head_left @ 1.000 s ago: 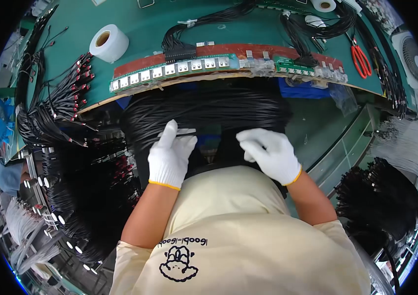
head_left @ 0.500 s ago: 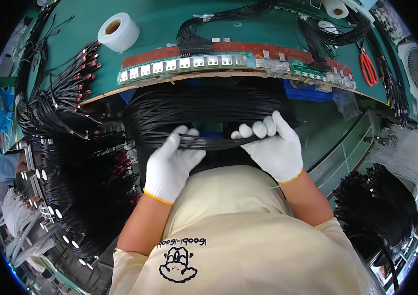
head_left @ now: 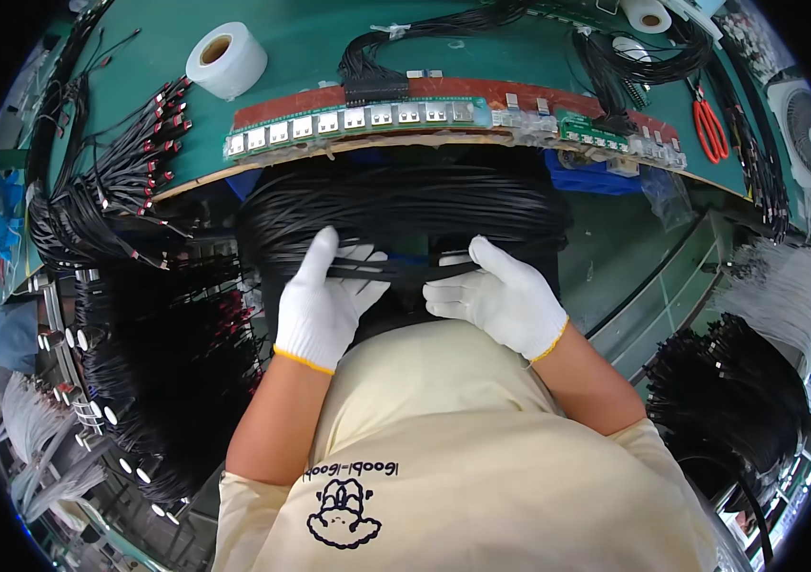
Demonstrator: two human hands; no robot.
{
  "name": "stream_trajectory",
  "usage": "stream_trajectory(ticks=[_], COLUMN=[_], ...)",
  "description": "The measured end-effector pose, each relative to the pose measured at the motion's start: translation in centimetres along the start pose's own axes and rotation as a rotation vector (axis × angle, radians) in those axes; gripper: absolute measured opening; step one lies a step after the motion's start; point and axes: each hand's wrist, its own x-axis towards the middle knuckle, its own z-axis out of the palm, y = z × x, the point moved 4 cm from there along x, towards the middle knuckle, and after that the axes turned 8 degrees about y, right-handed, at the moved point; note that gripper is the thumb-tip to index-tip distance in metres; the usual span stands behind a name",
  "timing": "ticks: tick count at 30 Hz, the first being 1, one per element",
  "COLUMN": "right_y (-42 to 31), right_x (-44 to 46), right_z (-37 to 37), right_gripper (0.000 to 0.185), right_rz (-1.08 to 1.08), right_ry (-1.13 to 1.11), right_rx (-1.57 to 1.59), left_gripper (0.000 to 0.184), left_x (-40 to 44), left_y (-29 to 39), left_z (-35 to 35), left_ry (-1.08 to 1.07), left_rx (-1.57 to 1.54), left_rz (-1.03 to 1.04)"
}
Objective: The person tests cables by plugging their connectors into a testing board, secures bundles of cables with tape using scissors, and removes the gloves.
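Observation:
A thick bundle of black cables [head_left: 405,205] lies across my lap below the bench edge. My left hand [head_left: 324,296], in a white glove, has its thumb raised and fingers spread beneath a few cables at the bundle's near side. My right hand [head_left: 501,291], gloved as well, faces it with thumb up and fingers stretched out under the same cables. The strands rest across both palms, and neither hand is closed round them. Beyond the bundle, a green connector board [head_left: 358,119] runs along the bench's front edge.
On the green bench [head_left: 301,48] are a white roll [head_left: 226,60], red-handled pliers [head_left: 709,129] and red-tipped cables [head_left: 153,143]. Black cables hang at the left [head_left: 158,372] and right [head_left: 729,381]. A white fan [head_left: 809,129] stands at the far right.
Over the last second, both hands came under the near cables. Since half a second ago, my right hand has moved down and left, and its curled fingers have straightened.

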Motion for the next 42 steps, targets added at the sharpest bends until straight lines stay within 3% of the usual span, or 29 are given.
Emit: stream_trajectory(ticks=[7,10,11,13,14,15,17,18,19,24,26,28,32,33,35,36,38,39,42], right_y=[0.2,0.1,0.3,0.4,0.3,0.4,-0.5,-1.1,-1.7,-4.7,-6.1,-7.7,-11.2,-12.4,-14.1,-14.9,-16.4,-16.9,-16.1], right_x=[-0.5,-1.2,-1.4,-1.5,-1.4,-1.3,-1.8,-1.9,-2.1,-6.4,-8.7,-11.4,-16.5,-18.3,-20.6,-21.9,-24.5,-25.2,-22.4], right_z=[0.1,1.6,2.3,3.5,3.6,3.6,3.4,2.7,1.6,-1.2,-1.6,-1.0,-0.6,-2.0,-1.1,-1.4,-1.9,-2.3,-0.5], right_gripper=[0.04,0.039,0.037,0.033,0.031,0.03,0.025,0.026,0.027,0.038,0.039,0.036,0.027,0.027,0.026,0.027,0.034,0.029,0.026], right_rz=[-0.028,0.086,0.123,0.188,0.11,0.034,-0.131,-0.192,-0.26,-0.64,-0.687,-0.868,-1.067,-1.192,-1.375,-1.44,-1.573,-1.639,-1.874], right_ry=[-0.032,-0.005,-0.039,-0.118,-0.19,-0.264,-0.292,-0.296,-0.293,-0.17,-0.304,-0.285,-0.371,-0.27,-0.314,-0.303,-0.249,-0.227,0.51], right_rx=[-0.066,-0.017,0.09,0.297,0.352,0.406,0.484,0.499,0.501,0.398,0.468,0.381,0.357,0.178,-0.045,-0.138,-0.282,-0.245,-0.523], left_gripper=[0.028,0.028,0.028,0.026,0.026,0.025,0.022,0.022,0.02,0.011,0.016,0.015,0.016,0.016,0.017,0.021,0.025,0.026,0.025], left_x=[-1.3,-4.2,-5.1,-6.5,-7.2,-7.2,-5.6,-5.1,-5.5,-10.0,-12.3,-14.9,-17.0,-16.7,-15.6,-14.6,-12.0,-10.4,-5.3], left_y=[-0.7,-0.2,-0.4,-1.1,-1.3,-1.3,0.0,1.0,1.9,8.5,12.3,14.8,16.8,16.7,16.2,15.6,12.4,10.6,4.8], left_z=[-1.6,-0.1,0.4,0.1,0.3,0.7,-0.9,-0.7,-1.4,-3.8,-5.5,-5.3,-3.7,-3.3,-2.4,-2.3,-1.1,-0.9,-0.9], left_ry=[-0.007,-0.104,-0.402,-0.587,-0.72,-0.74,-0.488,-0.55,-0.406,-0.318,-0.449,-0.394,-0.569,-0.565,-0.557,-0.5,-0.301,-0.319,-0.39], left_rx=[0.045,-0.06,-0.117,0.158,0.135,0.065,-0.039,-0.386,-0.327,-0.138,-0.071,-0.087,0.013,0.0,-0.027,0.026,-0.007,-0.06,-0.24], left_rz=[0.088,0.344,0.323,0.416,0.325,0.377,0.338,0.146,0.206,0.711,0.911,1.022,0.991,0.98,0.955,0.958,0.794,0.658,0.181])
